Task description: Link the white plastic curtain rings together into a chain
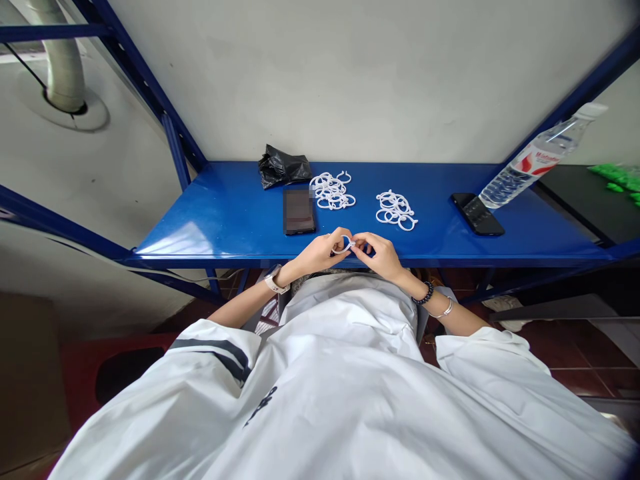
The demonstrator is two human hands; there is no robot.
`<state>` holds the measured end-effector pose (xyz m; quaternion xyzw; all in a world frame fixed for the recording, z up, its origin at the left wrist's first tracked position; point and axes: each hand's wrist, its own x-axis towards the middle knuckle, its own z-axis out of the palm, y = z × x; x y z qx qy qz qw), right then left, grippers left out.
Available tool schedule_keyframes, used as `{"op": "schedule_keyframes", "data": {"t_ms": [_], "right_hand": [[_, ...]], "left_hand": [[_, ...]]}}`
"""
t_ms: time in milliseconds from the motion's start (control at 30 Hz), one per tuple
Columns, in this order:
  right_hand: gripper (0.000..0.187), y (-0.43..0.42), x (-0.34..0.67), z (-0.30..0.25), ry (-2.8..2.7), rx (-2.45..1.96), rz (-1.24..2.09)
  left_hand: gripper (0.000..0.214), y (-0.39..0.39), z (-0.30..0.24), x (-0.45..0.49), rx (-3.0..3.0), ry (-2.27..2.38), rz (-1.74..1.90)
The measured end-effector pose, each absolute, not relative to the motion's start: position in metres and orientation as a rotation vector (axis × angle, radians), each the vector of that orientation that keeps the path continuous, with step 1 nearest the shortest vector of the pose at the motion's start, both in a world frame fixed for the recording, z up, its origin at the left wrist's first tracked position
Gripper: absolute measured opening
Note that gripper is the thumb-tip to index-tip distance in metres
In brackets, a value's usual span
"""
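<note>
The left hand [323,249] and the right hand [379,255] are close together, and both hold one white ring [342,252] by the front edge of the blue tabletop [230,217]. The right fingertips pinch one side of it. Behind the hands are two piles of rings. The left pile [333,192] is next to a dark, flat gadget [300,211] and a crumpled black bag [283,168]. The right pile [397,211] sits alone. Far right, a water bottle [537,159] stands by a black phone [477,215].

The thin white ring [341,252], small tab [352,244] toward the person's right hand [379,255], is held between that and the left hand [320,253].
</note>
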<state>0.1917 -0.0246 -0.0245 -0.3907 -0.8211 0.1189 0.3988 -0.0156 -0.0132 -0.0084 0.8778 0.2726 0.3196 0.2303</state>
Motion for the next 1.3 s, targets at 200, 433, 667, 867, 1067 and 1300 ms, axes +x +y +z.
{"op": "schedule_keyframes", "data": {"t_ms": [200,433,667,867,1067,1300], "right_hand": [[0.022,-0.0255,0.1916,-0.0226,-2.084,-0.965,0.284],[0.027,-0.0261,0.1924,-0.0220,-2.083,-0.987,0.339],[0.028,-0.0258,0.1939,-0.0225,-2.090,-0.964,0.368],[0.025,-0.0254,0.1949,-0.0234,-2.096,-0.958,0.366],[0.023,-0.0257,0.1945,-0.0235,-2.098,-0.943,0.364],[0.024,-0.0283,0.1933,-0.0210,-2.090,-0.977,0.356]], "left_hand": [[0.026,-0.0130,-0.0096,-0.0159,2.422,0.769,0.878],[0.027,-0.0128,-0.0092,-0.0166,2.430,0.767,0.879],[0.027,-0.0119,-0.0121,-0.0167,2.461,0.763,0.894],[0.027,-0.0125,-0.0123,-0.0164,2.486,0.780,0.884],[0.027,-0.0133,-0.0117,-0.0160,2.502,0.797,0.882],[0.030,-0.0148,-0.0112,-0.0152,2.483,0.819,0.895]]}}
